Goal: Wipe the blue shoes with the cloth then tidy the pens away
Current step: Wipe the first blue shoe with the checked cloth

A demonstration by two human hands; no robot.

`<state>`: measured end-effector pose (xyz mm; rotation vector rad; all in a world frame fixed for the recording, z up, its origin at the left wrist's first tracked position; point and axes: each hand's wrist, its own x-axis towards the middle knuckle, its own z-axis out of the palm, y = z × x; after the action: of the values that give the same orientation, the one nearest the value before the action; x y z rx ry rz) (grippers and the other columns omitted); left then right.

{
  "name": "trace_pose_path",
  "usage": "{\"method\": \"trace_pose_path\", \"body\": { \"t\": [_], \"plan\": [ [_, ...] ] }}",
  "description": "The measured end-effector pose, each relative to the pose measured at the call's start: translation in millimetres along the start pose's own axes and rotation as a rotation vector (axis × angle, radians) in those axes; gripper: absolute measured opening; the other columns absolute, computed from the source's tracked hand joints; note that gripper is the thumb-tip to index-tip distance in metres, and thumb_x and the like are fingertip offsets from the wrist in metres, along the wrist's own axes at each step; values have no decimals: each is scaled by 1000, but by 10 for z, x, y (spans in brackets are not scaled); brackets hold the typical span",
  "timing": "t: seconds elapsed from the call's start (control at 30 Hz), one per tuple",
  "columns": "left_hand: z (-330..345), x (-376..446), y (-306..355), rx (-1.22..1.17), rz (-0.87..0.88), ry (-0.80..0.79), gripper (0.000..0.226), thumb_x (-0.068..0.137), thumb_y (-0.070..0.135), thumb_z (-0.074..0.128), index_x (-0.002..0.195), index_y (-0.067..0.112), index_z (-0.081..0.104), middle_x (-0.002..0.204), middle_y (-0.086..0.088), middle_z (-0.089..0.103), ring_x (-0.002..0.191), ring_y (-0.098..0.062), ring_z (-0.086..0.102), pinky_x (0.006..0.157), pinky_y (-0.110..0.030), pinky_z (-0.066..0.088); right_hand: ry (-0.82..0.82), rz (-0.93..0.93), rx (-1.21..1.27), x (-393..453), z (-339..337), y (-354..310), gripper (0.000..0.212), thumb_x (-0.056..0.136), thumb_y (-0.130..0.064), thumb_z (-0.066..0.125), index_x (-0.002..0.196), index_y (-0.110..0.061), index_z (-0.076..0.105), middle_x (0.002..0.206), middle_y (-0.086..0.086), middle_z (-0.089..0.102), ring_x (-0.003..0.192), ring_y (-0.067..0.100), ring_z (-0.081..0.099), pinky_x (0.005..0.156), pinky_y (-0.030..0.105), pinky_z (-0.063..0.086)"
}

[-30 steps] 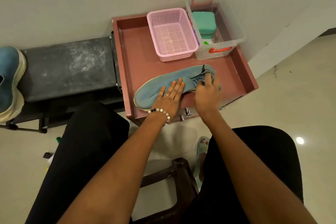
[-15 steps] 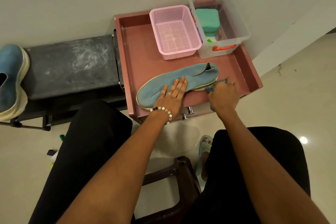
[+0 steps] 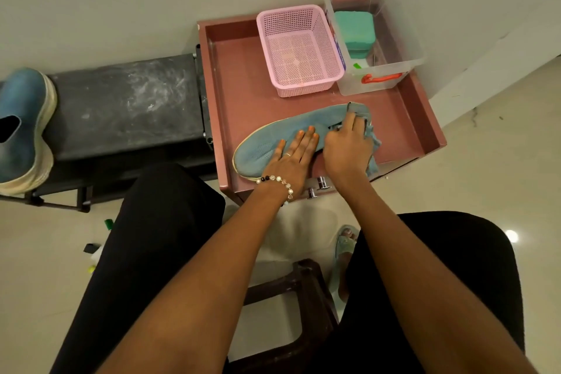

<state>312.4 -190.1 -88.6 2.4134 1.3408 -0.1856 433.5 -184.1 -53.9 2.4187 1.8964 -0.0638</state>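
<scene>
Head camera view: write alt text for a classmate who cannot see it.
A seated person's left hand presses flat on a blue shoe lying on a pink tray table, while the right hand rubs a blue cloth over its heel. Behind stand a pink basket and clear box; another blue shoe sits left.

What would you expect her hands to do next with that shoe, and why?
Probably draw the cloth toward the toe. The right hand grips it at the heel of the shoe, while the left hand presses flat on the middle, steadying it.
</scene>
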Motion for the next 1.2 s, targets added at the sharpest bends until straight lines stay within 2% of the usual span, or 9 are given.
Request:
{"method": "trace_pose_path", "body": {
  "t": [0.13,0.23,0.37,0.53,0.63,0.73,0.87,1.0,1.2],
  "plan": [
    [14,13,-11,4,7,4,84,86,-5,34,149,14,-18,157,1,-24,146,-17,-15,119,-44,-3,12,-199,-154,104,-59,462,27,94,-16,45,113,-11,63,135,16,41,117,36,42,80,45,43],
    [5,10,0,-16,4,4,85,85,-7,32,149,15,-18,157,2,-24,146,-17,-16,118,-43,-5,78,-70,-214,54,-21,581,24,92,-15,48,110,-15,65,121,17,46,107,35,45,78,44,39],
    [17,7,-16,-7,2,2,90,86,-1,43,149,14,-19,156,2,-26,145,-17,-17,118,-43,-5,-14,168,38,7,39,20,30,95,-15,44,118,-6,60,138,17,34,124,37,34,90,48,42],
    [-13,-4,-11,12,18,-6,89,85,-2,41,150,13,-19,157,0,-24,146,-18,-16,118,-44,-4,-82,-20,-103,123,-49,422,26,94,-21,47,115,-20,62,127,16,38,114,36,39,86,44,42],
    [-12,1,0,10,14,4,88,85,-3,40,149,13,-19,157,0,-24,146,-18,-16,117,-43,-5,13,97,-224,77,-62,497,25,93,-17,47,111,-21,64,122,14,40,112,35,38,85,45,37],
    [35,11,-19,-1,4,20,90,85,-3,41,149,15,-19,157,2,-25,146,-17,-16,117,-43,-5,-62,207,-70,26,7,93,31,95,-15,42,118,-10,60,135,17,34,121,36,34,91,47,39],
    [13,-3,-25,0,13,11,90,85,-4,41,149,14,-20,156,2,-25,146,-17,-17,117,-42,-5,-195,29,-23,190,0,233,31,93,-23,44,118,-20,62,127,18,40,117,36,38,90,42,40],
    [-11,-6,-4,0,15,11,90,83,-5,40,149,14,-20,156,1,-26,145,-17,-17,118,-43,-4,-42,145,-233,106,-107,543,26,95,-19,45,112,-25,64,121,14,39,112,34,38,83,43,38],
    [21,-3,-19,-15,9,18,90,85,-4,40,149,16,-20,156,2,-26,146,-17,-17,118,-43,-4,-256,98,61,158,33,189,29,92,-23,44,116,-23,60,130,17,39,117,36,37,91,44,41]
  ]
}}
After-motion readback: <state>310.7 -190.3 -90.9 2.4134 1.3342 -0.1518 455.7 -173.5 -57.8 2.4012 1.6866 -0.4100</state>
